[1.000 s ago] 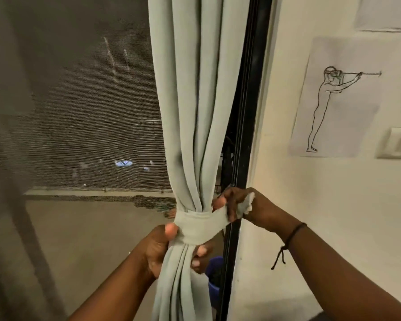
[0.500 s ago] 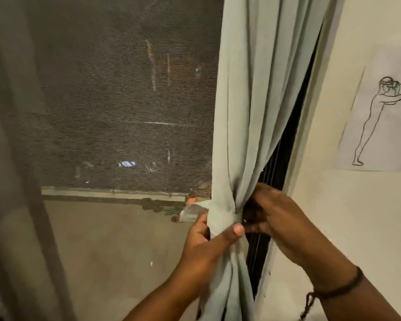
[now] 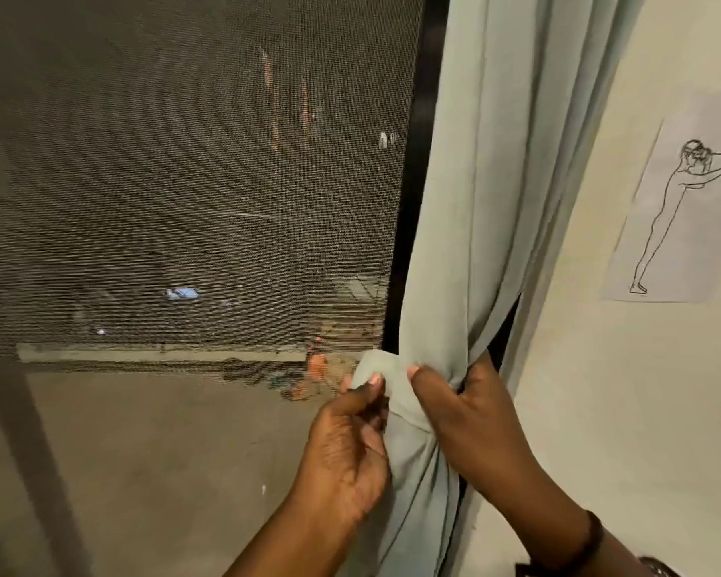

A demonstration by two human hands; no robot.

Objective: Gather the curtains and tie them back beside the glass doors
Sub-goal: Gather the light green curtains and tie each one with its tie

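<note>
A pale grey-green curtain (image 3: pixel 496 181) hangs gathered beside the black door frame (image 3: pixel 413 202), cinched at waist height by a tie band (image 3: pixel 396 393) of the same cloth. My left hand (image 3: pixel 346 447) pinches the loose end of the tie band (image 3: pixel 371 366) on the curtain's left side. On the right side my right hand (image 3: pixel 467 414) grips the cinched bundle, thumb across the front and fingers behind the folds. Below the band the curtain hangs between my forearms.
A dark mesh screen (image 3: pixel 192 181) covers the glass door on the left, with a balcony floor (image 3: pixel 150 451) beyond. On the right, a cream wall (image 3: pixel 625 410) carries a paper line drawing (image 3: pixel 683 210). A sheer curtain edge (image 3: pixel 26 431) hangs at far left.
The view has shifted, so the curtain sits further right. My left hand has moved from clasping the bundle to pinching the tie's loose end. My right hand has come round onto the bundle's front.
</note>
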